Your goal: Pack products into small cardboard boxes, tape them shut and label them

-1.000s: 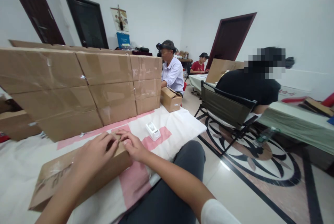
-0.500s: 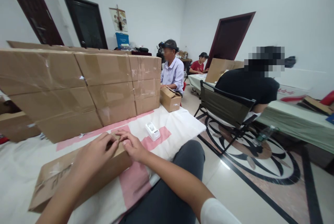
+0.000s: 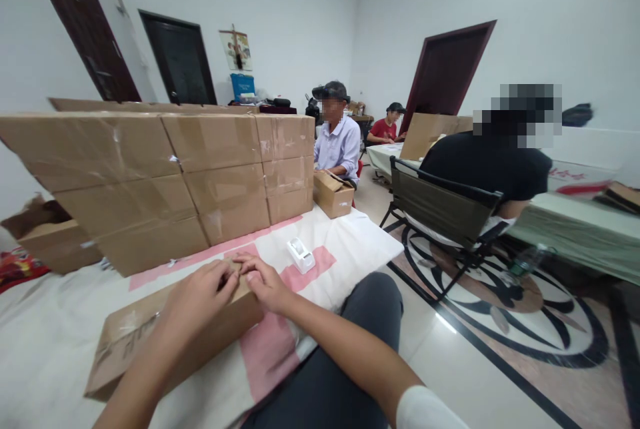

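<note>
A long flat cardboard box (image 3: 130, 342) lies on the white and pink cloth (image 3: 345, 242) in front of me. My left hand (image 3: 197, 299) rests on the box's top near its right end, fingers bent and pressed down. My right hand (image 3: 265, 280) meets it at that same end, fingertips pinched together against the box edge. Whatever is between the fingertips is too small to make out. A small white tape dispenser (image 3: 301, 255) sits on the cloth just beyond my right hand.
A wall of stacked cardboard boxes (image 3: 165, 182) stands behind the cloth. An open small box (image 3: 333, 193) sits at its right end, next to a seated person in a light shirt (image 3: 340, 142). Another person sits in a folding chair (image 3: 440, 205) at right by a green-covered table (image 3: 575, 229).
The view has shifted slightly, so everything sits a little further right in frame. My hands stay pressed on the box end in the same pose.
</note>
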`<state>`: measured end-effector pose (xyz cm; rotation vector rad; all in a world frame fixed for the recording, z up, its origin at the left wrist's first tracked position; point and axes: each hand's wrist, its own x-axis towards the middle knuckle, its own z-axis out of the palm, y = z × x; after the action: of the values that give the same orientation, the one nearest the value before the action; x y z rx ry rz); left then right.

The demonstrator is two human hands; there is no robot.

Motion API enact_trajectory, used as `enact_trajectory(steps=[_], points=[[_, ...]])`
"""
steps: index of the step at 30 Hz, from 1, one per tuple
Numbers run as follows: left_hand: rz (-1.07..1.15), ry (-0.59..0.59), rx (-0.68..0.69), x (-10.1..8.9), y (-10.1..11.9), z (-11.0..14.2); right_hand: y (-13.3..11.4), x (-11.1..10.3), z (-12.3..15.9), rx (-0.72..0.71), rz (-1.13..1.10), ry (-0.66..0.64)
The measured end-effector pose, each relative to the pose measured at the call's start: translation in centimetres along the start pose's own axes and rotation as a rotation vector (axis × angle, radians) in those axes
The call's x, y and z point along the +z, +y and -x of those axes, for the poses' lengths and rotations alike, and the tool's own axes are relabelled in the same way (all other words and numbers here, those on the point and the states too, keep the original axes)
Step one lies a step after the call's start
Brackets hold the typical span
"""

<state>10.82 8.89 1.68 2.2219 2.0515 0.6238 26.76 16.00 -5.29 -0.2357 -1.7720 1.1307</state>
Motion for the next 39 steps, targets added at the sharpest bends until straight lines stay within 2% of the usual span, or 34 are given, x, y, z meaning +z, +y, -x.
enact_trajectory(steps=[11, 17, 23, 25, 28, 29, 31, 33, 35, 36, 37, 39], points=[[0.048, 0.019, -0.022, 0.0, 0.1, 0.3, -0.1, 0.0, 0.0, 0.013, 0.032, -0.001], [0.025, 0.002, -0.027, -0.2, 0.3, 0.5, -0.2, 0.1, -0.1, -0.049, 0.001, -0.01], [-0.001, 0.032, -0.028, -0.8, 1.2, 1.1, 0.5, -0.7, 0.2, 0.026, -0.004, -0.04], [-0.058, 0.175, -0.08, -1.2, 1.5, 1.7, 1.4, -1.3, 0.4, 0.089, -0.052, -0.083], [-0.1, 0.536, -0.163, -1.6, 1.8, 2.6, 3.2, -2.1, 0.9, 0.171, -0.079, -0.276], [-0.092, 0.615, -0.176, -1.6, 1.8, 2.9, 3.7, -2.2, 1.0, 0.187, -0.071, -0.336], [-0.078, 0.663, -0.173, -1.6, 1.7, 3.2, 4.4, -2.2, 1.4, 0.209, -0.046, -0.384], [-0.091, 0.649, -0.147, -1.6, 1.6, 3.3, 4.4, -2.2, 1.9, 0.221, -0.02, -0.378], [-0.115, 0.624, -0.091, -1.5, 1.5, 3.1, 3.8, -2.9, 2.7, 0.181, 0.03, -0.307], [-0.136, 0.623, -0.054, -1.5, 1.3, 3.0, 3.3, -3.6, 3.2, 0.143, 0.066, -0.209], [-0.168, 0.63, -0.009, -1.5, 1.2, 2.9, 2.7, -4.5, 3.7, 0.103, 0.109, -0.065], [-0.276, 0.642, 0.092, -1.6, 0.7, 2.8, 1.4, -6.8, 4.6, 0.07, 0.219, 0.342]])
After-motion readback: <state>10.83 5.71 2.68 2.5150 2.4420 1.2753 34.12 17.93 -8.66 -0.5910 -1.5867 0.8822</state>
